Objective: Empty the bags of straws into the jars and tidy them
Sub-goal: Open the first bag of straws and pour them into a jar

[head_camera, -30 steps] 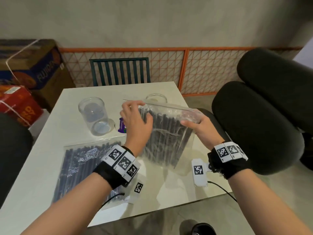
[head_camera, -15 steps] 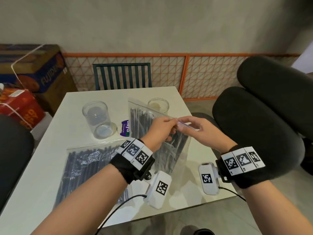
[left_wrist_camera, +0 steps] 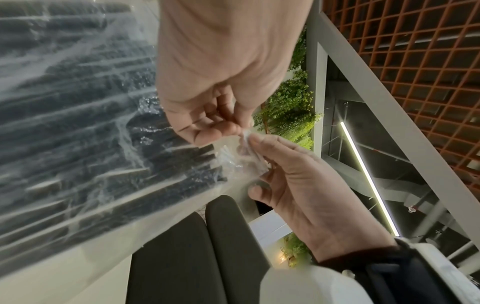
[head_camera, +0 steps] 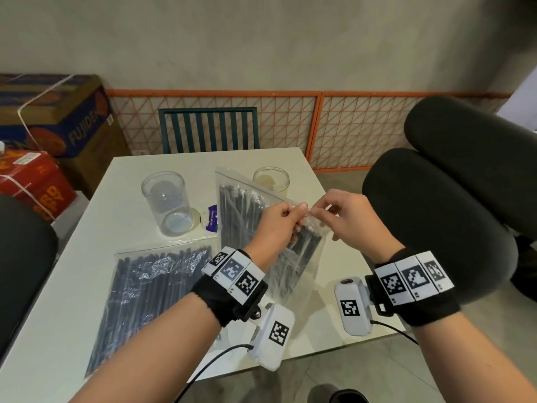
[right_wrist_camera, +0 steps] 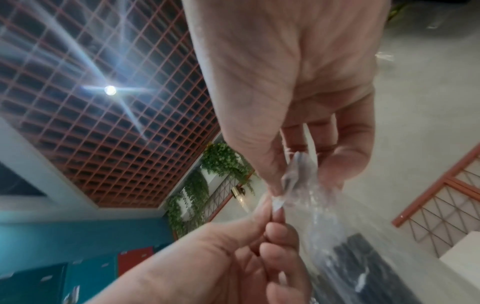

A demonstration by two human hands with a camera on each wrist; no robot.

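Head view: at frame centre, the raised bag of straws [head_camera: 247, 219] is pinched at its top corner by left hand [head_camera: 279, 225] and right hand [head_camera: 353, 225]; opening is judged underway, needing a pull apart.

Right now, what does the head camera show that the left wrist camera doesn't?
Only the head view shows the table, the empty clear jar, the second jar behind the held bag, and another bag of straws lying flat. Only the left wrist view shows hanging green plants. Both show the left hand and right hand pinching the held bag at one corner.
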